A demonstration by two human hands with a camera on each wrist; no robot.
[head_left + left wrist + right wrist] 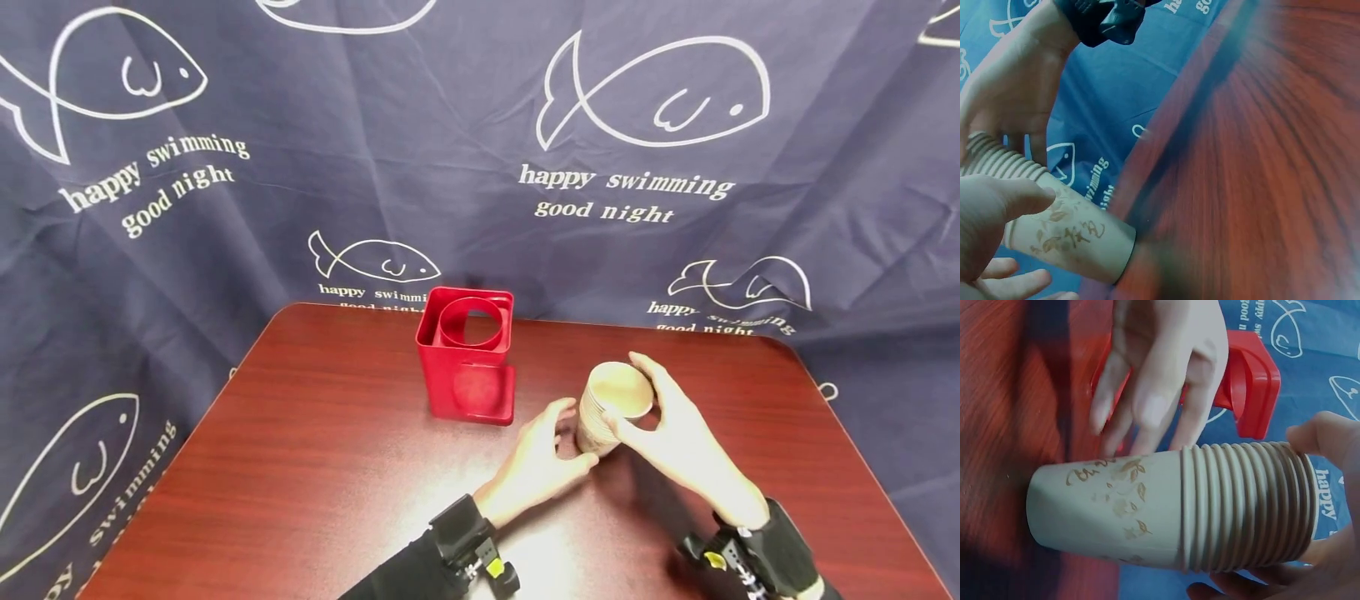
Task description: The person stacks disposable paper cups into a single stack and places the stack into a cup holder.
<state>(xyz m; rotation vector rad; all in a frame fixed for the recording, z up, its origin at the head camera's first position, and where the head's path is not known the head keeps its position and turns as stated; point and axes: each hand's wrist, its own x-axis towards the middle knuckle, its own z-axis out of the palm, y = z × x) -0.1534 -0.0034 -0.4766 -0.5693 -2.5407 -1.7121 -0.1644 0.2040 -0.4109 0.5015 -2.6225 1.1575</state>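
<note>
A stack of nested paper cups (591,421), open end up, is between my two hands over the right part of the table. With thumb and fingers, my right hand (686,442) holds the stack around its rims. My left hand (534,460) is at the stack's lower left side, its fingers and thumb spread around it. In the right wrist view, several stacked rims show on the cups (1154,515), with brown leaf prints below. The left wrist view shows the left thumb (1016,199) overlapping the cups, and part of the right hand behind them.
A red square holder (442,379) with a round ring in its top and a low front ledge stands left of the cups, toward the back of the reddish wooden table (300,467). A dark blue curtain (465,150) with fish drawings hangs behind.
</note>
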